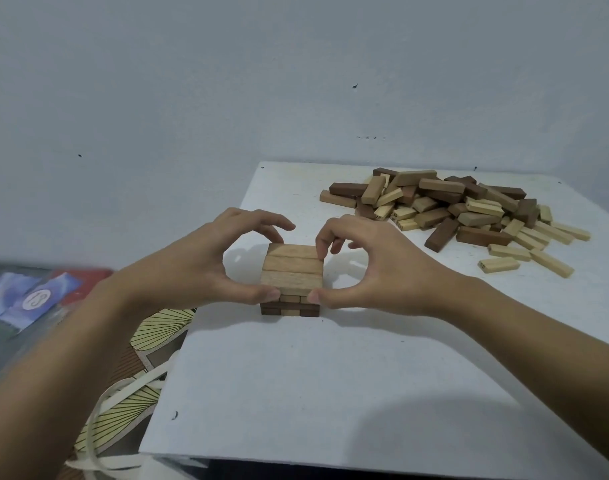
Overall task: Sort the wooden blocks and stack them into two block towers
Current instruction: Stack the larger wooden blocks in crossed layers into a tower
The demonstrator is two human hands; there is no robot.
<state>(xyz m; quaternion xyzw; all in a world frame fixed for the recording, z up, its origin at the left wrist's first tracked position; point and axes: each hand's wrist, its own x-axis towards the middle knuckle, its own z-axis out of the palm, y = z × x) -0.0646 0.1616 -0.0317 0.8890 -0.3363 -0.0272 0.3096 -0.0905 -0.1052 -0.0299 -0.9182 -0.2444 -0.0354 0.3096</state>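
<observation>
A short block tower stands near the left edge of the white table. Its top layer is three mid-brown blocks side by side; lower layers mix dark and light blocks. My left hand cups the tower's left side, thumb pressed on the front left corner, fingers arched over the back. My right hand cups the right side, thumb at the front right corner and a fingertip on the top layer's right edge. A loose pile of wooden blocks, dark, mid and pale, lies at the back right.
A grey-blue wall rises behind the table. To the left, below the table edge, lie a patterned mat, pale straps and a blue and red printed item.
</observation>
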